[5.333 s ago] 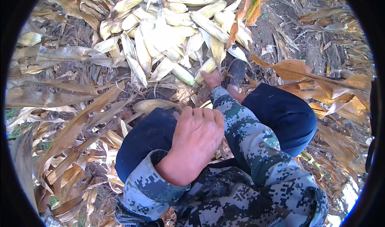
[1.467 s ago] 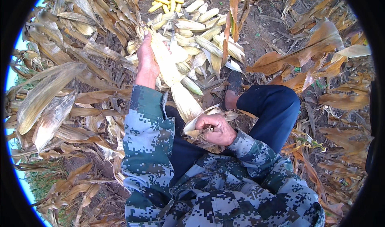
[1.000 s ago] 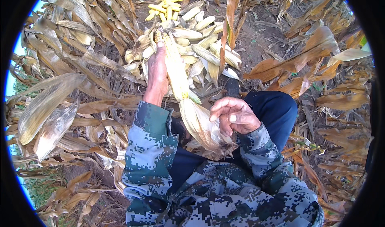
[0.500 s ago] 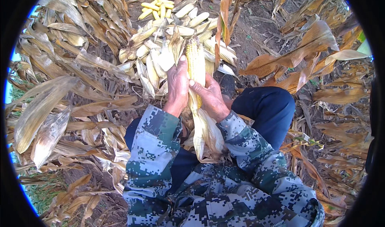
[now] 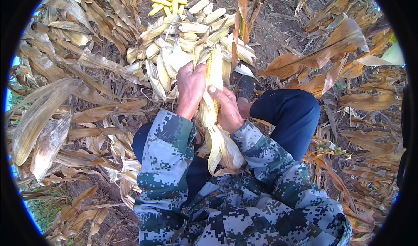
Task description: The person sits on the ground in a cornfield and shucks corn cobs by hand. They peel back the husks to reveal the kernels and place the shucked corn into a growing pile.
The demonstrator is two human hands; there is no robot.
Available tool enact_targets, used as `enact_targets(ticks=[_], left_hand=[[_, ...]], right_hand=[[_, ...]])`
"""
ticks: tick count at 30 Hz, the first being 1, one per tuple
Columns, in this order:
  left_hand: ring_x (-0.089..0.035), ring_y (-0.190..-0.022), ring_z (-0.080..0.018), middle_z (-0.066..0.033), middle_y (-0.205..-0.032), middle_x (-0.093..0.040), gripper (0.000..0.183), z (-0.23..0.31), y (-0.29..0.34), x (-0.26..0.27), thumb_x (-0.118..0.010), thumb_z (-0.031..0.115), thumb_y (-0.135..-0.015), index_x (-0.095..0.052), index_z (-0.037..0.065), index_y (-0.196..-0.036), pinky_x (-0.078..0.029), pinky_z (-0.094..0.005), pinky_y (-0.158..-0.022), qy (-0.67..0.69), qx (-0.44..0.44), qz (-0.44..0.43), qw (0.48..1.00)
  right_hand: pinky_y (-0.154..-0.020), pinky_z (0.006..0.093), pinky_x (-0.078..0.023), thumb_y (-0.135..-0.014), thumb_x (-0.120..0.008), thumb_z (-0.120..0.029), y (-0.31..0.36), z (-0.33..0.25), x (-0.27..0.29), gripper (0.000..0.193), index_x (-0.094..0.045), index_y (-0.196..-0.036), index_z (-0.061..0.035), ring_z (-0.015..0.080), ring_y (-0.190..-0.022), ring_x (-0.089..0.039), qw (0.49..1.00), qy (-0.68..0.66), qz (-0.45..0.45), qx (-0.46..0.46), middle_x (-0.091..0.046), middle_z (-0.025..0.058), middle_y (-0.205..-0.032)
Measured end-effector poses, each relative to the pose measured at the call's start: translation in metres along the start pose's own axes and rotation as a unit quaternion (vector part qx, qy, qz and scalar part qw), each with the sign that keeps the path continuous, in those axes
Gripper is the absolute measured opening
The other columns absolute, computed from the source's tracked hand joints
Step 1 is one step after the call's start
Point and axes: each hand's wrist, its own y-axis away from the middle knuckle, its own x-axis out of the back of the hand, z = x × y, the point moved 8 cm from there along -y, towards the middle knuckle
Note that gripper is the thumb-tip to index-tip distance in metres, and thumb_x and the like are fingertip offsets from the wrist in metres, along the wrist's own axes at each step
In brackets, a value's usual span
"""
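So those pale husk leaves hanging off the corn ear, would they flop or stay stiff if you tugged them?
The husk leaves droop and curl below the ear, so probably floppy and light. They look dry and papery, so likely to tear or crackle rather than stretch.

Bare soil (image 5: 265, 28) carries a heap of corn ears (image 5: 183, 33) among dry leaves (image 5: 65, 107)

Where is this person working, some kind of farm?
Most likely a harvested maize field. Dry stalks and leaves cover the bare soil, a heap of cobs in their husks lies ahead, and both hands hold a half-husked yellow cob.
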Motion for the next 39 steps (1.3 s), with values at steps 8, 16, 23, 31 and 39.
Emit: enact_targets(ticks=[8,16,23,31,39], left_hand=[[-0.061,-0.068,-0.0201,-0.0164,-0.077,-0.070,0.032,-0.024,-0.009,-0.001,-0.066,0.023,-0.092,-0.070,-0.009,-0.092,-0.050,-0.0385,-0.069,0.033,0.002,0.009,0.999],[-0.059,-0.073,-0.0101,-0.0059,-0.087,-0.067,0.014,-0.018,-0.003,-0.003,-0.065,0.010,-0.096,-0.065,-0.004,-0.097,-0.048,-0.0277,-0.065,0.034,0.023,0.004,0.999],[-0.063,-0.075,-0.0138,-0.0119,-0.086,-0.071,0.021,-0.016,-0.003,-0.011,-0.069,0.012,-0.089,-0.067,-0.007,-0.097,-0.051,-0.0318,-0.069,0.053,0.010,-0.028,0.998],[-0.069,-0.079,-0.0445,-0.0286,-0.081,-0.068,0.031,0.009,0.010,-0.021,-0.066,0.027,-0.087,-0.067,-0.004,-0.087,-0.053,-0.0499,-0.074,-0.245,-0.055,-0.087,0.964],[-0.068,-0.079,-0.0476,-0.0288,-0.081,-0.068,0.030,0.013,0.021,-0.033,-0.063,0.026,-0.091,-0.067,-0.003,-0.088,-0.053,-0.0542,-0.074,-0.330,-0.084,-0.133,0.931]], right_hand=[[-0.074,0.0292,-0.056,-0.095,-0.070,-0.018,-0.003,-0.001,0.008,0.037,-0.063,-0.127,-0.0008,0.0145,-0.088,-0.068,0.999,-0.024,0.018,0.036,-0.071,0.0067,-0.104],[-0.075,0.0294,-0.055,-0.095,-0.069,-0.019,-0.005,-0.009,0.015,0.040,-0.062,-0.129,-0.0004,0.0147,-0.089,-0.068,1.000,-0.021,0.002,0.015,-0.069,0.0071,-0.110],[-0.080,0.0294,-0.055,-0.093,-0.072,-0.012,-0.017,-0.025,0.027,0.037,-0.062,-0.126,0.0005,0.0122,-0.091,-0.066,0.992,0.063,0.042,0.104,-0.070,0.0066,-0.110],[-0.084,0.0312,-0.056,-0.090,-0.076,-0.007,-0.026,-0.034,0.037,0.038,-0.061,-0.123,0.0022,0.0151,-0.096,-0.068,0.982,0.085,0.069,0.153,-0.070,0.0089,-0.112],[-0.082,0.0327,-0.058,-0.092,-0.072,-0.004,-0.031,-0.047,0.036,0.033,-0.061,-0.122,0.0025,0.0173,-0.093,-0.070,0.989,0.001,0.055,0.140,-0.070,0.0112,-0.111]])
